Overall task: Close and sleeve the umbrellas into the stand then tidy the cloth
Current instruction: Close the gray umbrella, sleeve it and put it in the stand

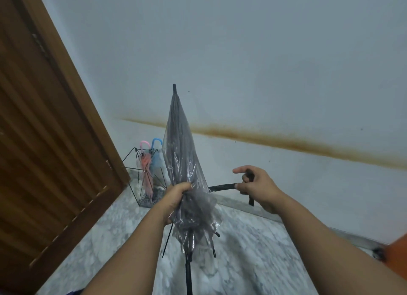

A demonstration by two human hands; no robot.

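Umbrella (182, 153) translucent grey, folded | left grip (176, 195) clutches canopy | right grip (253, 182) pinches black strap (222, 187)

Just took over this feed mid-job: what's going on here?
A person is wrapping up a closed grey umbrella, held tip up. The left hand grips its bunched canopy while the right hand pulls the black strap out sideways. A pink umbrella and a blue umbrella already stand in the wire stand by the wooden door.
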